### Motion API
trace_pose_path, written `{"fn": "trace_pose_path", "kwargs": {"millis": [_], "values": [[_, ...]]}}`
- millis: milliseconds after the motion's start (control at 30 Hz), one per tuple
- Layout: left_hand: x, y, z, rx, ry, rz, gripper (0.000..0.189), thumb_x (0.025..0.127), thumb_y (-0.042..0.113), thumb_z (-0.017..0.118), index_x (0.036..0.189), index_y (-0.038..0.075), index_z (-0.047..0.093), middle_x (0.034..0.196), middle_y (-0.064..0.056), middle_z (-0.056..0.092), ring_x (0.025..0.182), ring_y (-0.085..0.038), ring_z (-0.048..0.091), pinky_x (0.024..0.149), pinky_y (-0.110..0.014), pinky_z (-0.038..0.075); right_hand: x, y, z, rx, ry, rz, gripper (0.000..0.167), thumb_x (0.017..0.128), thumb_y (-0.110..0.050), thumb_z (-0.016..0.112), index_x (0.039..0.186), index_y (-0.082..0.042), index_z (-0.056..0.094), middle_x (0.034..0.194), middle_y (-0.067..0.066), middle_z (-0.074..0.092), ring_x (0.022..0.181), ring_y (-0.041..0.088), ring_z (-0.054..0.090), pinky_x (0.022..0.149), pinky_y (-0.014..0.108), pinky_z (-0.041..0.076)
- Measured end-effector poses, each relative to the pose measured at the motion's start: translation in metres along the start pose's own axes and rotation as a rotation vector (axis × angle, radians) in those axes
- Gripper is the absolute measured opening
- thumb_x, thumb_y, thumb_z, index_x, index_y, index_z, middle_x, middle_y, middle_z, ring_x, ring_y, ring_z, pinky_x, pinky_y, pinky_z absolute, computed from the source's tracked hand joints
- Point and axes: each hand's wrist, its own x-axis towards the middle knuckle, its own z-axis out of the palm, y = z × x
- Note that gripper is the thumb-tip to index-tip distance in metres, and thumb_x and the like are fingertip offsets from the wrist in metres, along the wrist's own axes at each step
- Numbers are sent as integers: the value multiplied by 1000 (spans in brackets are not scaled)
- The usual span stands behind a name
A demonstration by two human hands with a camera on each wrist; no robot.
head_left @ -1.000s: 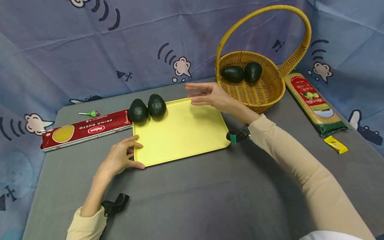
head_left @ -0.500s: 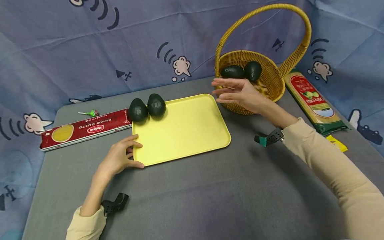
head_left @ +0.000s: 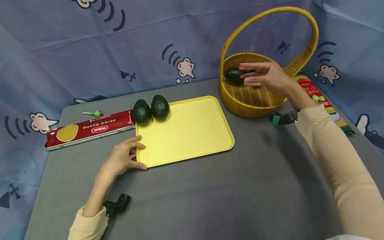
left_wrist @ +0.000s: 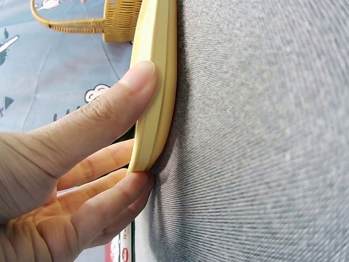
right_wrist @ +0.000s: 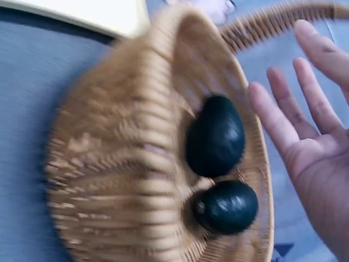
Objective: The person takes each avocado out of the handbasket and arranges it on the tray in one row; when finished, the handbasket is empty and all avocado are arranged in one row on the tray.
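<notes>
My left hand [head_left: 120,158] grips the near left corner of a yellow tray [head_left: 189,133]. In the left wrist view its thumb lies along the tray's edge and its fingers bend round the corner. Two dark green avocados [head_left: 142,111] sit side by side on the tray's far left corner. My right hand [head_left: 271,78] hovers over a wicker basket [head_left: 249,111], fingers spread and holding nothing. Inside the basket one avocado [head_left: 233,76] shows in the head view; the other is hidden by the hand. The right wrist view shows both, an upper avocado [right_wrist: 215,136] and a lower avocado [right_wrist: 226,207].
A red spaghetti pack [head_left: 93,129] lies left of the tray, with a lollipop [head_left: 95,113] behind it. The basket's tall handle [head_left: 270,11] arches above it. Right of the basket lies another pasta pack [head_left: 312,88], partly covered by the right arm.
My right hand has moved right from over the tray to above the basket, staying spread. The left hand keeps its hold on the tray corner. The view has shifted slightly.
</notes>
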Motion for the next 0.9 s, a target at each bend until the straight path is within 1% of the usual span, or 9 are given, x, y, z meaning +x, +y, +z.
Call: {"fn": "trace_pose_path", "kwargs": {"millis": [133,267,300,400,467,633,700,833,900], "values": [[2,0,-1,-7,13,1,61,62,13,91,113,-7,66,143,-24,43,106,-38,59,79,-36,58,13,-4,-20,-34,83,3,56,87,12,62,139,-6,51,137,0,54,105,10,63,82,23,56],[2,-1,-1,-6,21,10,60,61,13,91,112,-7,66,142,-24,44,108,-38,57,80,-35,58,28,-2,-35,7,145,47,60,87,9,63,142,-7,46,149,7,39,100,8,65,81,20,55],[2,-2,-1,-7,22,13,60,61,13,91,112,-7,66,142,-24,44,108,-38,57,80,-35,58,32,0,-37,19,149,59,61,88,9,62,143,-7,45,151,8,35,100,7,64,82,19,55],[1,-4,0,-8,24,12,60,60,13,91,111,-8,66,142,-24,44,109,-38,57,80,-34,58,42,6,-43,80,146,102,63,88,8,62,145,-10,42,155,8,28,101,7,64,82,20,55],[1,-4,0,-13,25,14,60,60,12,91,111,-8,66,141,-25,44,107,-38,57,80,-35,58,46,10,-45,88,145,130,64,88,6,62,146,-11,41,156,7,26,101,7,63,81,20,56],[1,-5,1,-30,25,5,60,60,12,91,111,-8,66,142,-25,43,109,-38,56,81,-35,57,52,17,-48,7,128,183,68,88,5,64,148,-12,38,155,4,29,100,5,64,79,20,56],[2,-5,1,-46,18,-5,60,61,11,91,111,-8,66,143,-25,42,109,-38,56,82,-36,57,52,16,-48,10,101,190,68,88,8,62,148,-12,37,155,3,29,102,5,62,79,24,57],[2,-6,2,-65,9,-15,60,61,9,90,112,-9,65,144,-24,41,107,-37,56,83,-36,57,48,11,-47,47,42,171,66,90,13,57,149,-8,35,154,11,27,107,10,60,80,33,59],[3,-7,3,-54,10,-13,60,61,9,90,112,-9,65,143,-25,41,106,-37,57,82,-36,57,48,9,-47,20,36,161,65,90,12,57,148,-9,37,153,12,29,108,10,60,80,31,58]]}}
